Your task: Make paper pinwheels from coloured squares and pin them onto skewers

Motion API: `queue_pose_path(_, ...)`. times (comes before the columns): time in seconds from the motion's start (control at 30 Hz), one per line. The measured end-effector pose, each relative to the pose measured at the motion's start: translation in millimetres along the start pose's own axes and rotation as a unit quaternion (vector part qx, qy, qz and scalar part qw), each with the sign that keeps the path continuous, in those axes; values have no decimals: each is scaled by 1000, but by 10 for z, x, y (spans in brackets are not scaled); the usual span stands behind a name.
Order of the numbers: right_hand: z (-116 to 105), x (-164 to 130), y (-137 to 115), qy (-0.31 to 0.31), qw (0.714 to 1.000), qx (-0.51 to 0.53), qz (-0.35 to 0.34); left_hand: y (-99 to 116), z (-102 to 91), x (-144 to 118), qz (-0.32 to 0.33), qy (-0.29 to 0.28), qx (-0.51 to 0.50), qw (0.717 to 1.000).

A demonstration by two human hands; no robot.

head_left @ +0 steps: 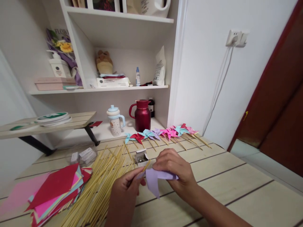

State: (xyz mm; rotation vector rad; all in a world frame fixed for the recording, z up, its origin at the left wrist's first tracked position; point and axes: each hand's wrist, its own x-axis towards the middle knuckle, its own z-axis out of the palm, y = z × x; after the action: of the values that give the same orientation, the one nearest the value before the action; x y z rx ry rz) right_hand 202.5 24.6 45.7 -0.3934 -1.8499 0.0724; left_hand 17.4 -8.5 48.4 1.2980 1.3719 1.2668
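You have a folded piece of lilac paper (153, 181) between your two hands, held just above the desk (236, 176) near its front edge. Your right hand (174, 170) is closed over the top of the paper, fingers curled down on its folds, while a loose corner hangs below. Your left hand (125, 189) is pinched shut on a thin wooden stick (145, 166), whose tip pokes up at the paper's left edge.

Just behind the paper sits a small open box (141, 157) with shiny metal bits inside; they are too small to tell apart. To the left of your left hand lies a loose heap of wooden sticks (101, 183), fanned out across the desk, and beside that a stack of coloured paper squares (56, 189), red on top. Farther back, a row of finished paper pinwheels (163, 134) lies along the rear edge of the desk. Behind them stand a red jug (142, 115) and a white cup with a blue lid (115, 121).
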Motion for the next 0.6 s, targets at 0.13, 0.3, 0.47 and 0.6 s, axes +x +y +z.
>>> queue_pose_path(0.13, -10, 26, -27, 9, 1000, 25, -1, 35, 26, -2, -10, 22, -21, 999)
queue_pose_path(0.3, -22, 43, -48, 32, 995, 83, 45, -32, 16, 6, -19, 11, -40, 999)
queue_pose_path(0.47, -28, 27, -53, 30, 993, 100, 59, -54, 43, -19, 10, -3, -45, 999)
queue_pose_path(0.6, -30, 20, -77, 20, 993, 98, 66, 7, 53, -65, 25, -19, -39, 999)
